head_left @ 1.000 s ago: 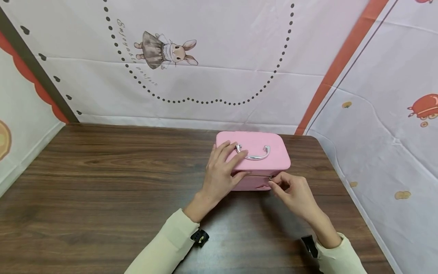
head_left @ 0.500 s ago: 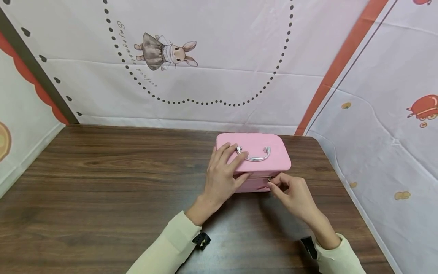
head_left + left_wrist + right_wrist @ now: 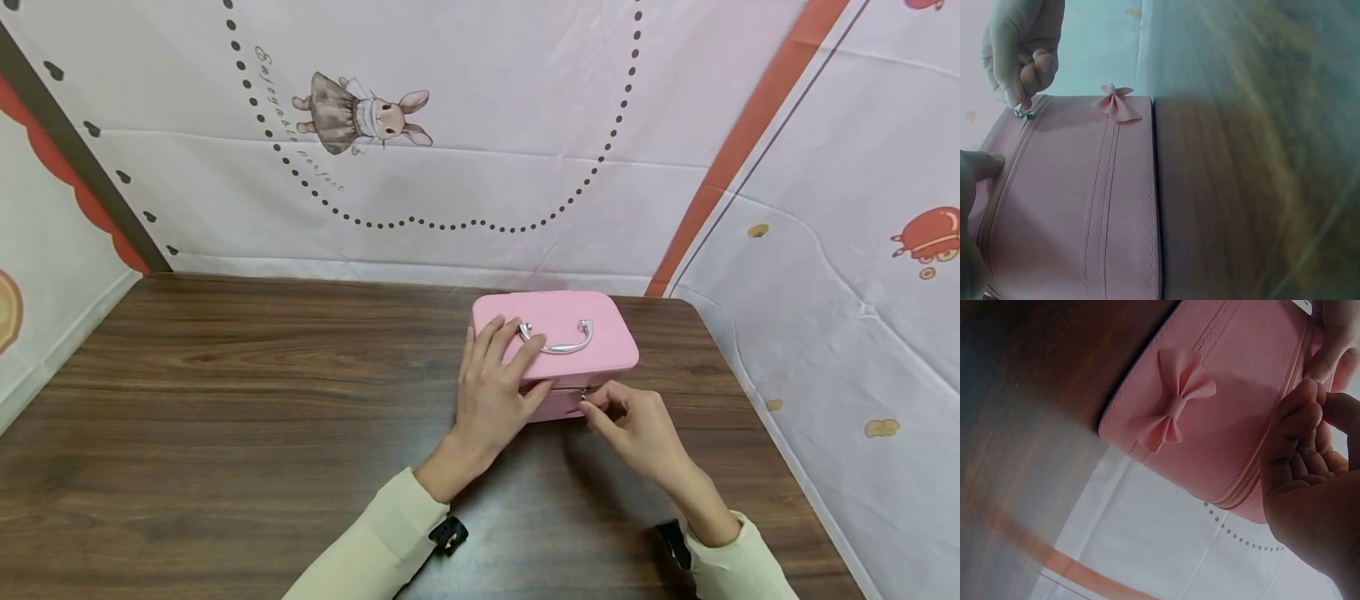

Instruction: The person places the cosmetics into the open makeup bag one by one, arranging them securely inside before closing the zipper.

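Note:
A pink zip case [image 3: 603, 329] with a silver handle [image 3: 558, 343] stands on the wooden table [image 3: 247, 392], right of centre. My left hand [image 3: 491, 392] lies on the left part of the lid, fingers straight, with the thumb against the front by the zipper line. My right hand [image 3: 588, 406] pinches the small metal zipper pull [image 3: 583, 392] at the case's front. The left wrist view shows that pull [image 3: 1024, 114] under the right hand's fingertips [image 3: 1019, 84], near a pink bow [image 3: 1115, 103]. The bow [image 3: 1175, 403] also shows in the right wrist view, on the case's front wall [image 3: 1235, 369].
Patterned cloth walls [image 3: 480, 167] close in the table at the back and on both sides. The table's rounded right corner [image 3: 693, 312] lies just beyond the case. Bare wood stretches to the left and toward me.
My right hand has slid the zipper pull a little to the left along the case's front. The left hand stays on the lid, barely shifted.

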Motion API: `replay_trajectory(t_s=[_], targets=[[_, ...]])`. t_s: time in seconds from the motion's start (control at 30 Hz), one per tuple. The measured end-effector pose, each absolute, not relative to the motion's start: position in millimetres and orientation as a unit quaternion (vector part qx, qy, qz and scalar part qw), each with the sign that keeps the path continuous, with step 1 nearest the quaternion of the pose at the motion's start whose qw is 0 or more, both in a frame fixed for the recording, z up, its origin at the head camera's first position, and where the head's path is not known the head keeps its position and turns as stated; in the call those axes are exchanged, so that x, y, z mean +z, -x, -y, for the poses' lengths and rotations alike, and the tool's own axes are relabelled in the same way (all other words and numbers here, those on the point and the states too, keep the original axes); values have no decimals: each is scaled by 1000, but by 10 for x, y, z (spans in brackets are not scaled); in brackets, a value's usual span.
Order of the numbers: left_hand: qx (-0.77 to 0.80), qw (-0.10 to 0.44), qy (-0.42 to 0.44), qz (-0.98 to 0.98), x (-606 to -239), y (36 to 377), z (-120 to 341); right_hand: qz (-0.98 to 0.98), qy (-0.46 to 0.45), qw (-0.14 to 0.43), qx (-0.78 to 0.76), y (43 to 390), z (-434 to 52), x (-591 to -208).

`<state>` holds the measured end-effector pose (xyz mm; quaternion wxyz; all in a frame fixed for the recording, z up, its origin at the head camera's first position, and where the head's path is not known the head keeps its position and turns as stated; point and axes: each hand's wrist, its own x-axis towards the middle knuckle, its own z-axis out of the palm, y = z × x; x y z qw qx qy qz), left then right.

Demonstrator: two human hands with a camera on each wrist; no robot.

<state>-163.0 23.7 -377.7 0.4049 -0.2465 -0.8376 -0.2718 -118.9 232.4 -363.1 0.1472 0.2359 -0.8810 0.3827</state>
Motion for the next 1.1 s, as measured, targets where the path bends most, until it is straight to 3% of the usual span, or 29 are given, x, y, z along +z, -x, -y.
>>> replay_trajectory(t_s=[0.5,0.8,1.1], targets=[[-222,404,295,837,-3747,1712,-125,888,-242,138,367,1201,-2396,-3607],[-222,286,411,837,-3656,1910,272,889,-247,141,359,1199,-2438,-3582],[-258,158,438,847,-3530,1975,547,888,-252,145,356,1206,-2452,-3573]])
